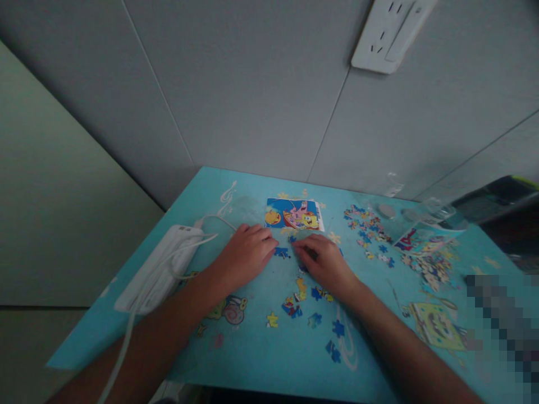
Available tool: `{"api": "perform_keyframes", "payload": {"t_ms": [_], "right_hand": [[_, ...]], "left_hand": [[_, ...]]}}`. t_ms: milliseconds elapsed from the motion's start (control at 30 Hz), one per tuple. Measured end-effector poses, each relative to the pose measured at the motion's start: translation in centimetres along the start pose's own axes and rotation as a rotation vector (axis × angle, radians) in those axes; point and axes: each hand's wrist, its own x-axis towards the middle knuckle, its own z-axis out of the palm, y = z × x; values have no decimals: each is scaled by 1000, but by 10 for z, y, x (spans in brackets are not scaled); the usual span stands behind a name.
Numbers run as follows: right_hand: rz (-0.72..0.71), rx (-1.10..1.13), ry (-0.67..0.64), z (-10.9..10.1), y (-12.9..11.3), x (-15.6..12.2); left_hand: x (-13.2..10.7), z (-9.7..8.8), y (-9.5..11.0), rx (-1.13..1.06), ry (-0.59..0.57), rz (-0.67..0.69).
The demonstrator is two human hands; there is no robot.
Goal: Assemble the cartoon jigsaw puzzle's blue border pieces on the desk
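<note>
On the tabletop (248, 359), my left hand (252, 249) lies palm down, fingers loosely bent, its tips at the edge of some joined blue puzzle pieces (282, 252). Facing it, my right hand (322, 255) has thumb and forefinger drawn together at a small blue puzzle piece (291, 239). The right palm hides part of what lies beneath it. Just beyond both hands is a picture card (295, 214) with cartoon figures. Nearer to me are several loose pieces, among them a yellow piece (272, 320), a red-and-blue cluster (292, 307) and blue pieces (338, 329).
A white power strip (155, 269) with a looped cable occupies the left side. At right are a heap of puzzle pieces (366, 227), a second heap (433, 269) and a clear container with a printed label (427, 238). The wall with a socket (391, 36) borders the back.
</note>
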Motion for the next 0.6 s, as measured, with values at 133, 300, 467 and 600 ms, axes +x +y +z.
{"api": "perform_keyframes", "payload": {"t_ms": [133,300,467,600], "right_hand": [[9,-24,26,-13,5,-14],[20,-107,58,-30,15,-23],[24,-197,37,-31,13,-25],[-9,-228,-12,-27,6,-26]], "left_hand": [[0,-1,-3,19,-24,7],[1,-1,-7,90,-53,1],[2,-5,-2,74,-73,23],[1,-5,3,-26,-85,54]]}}
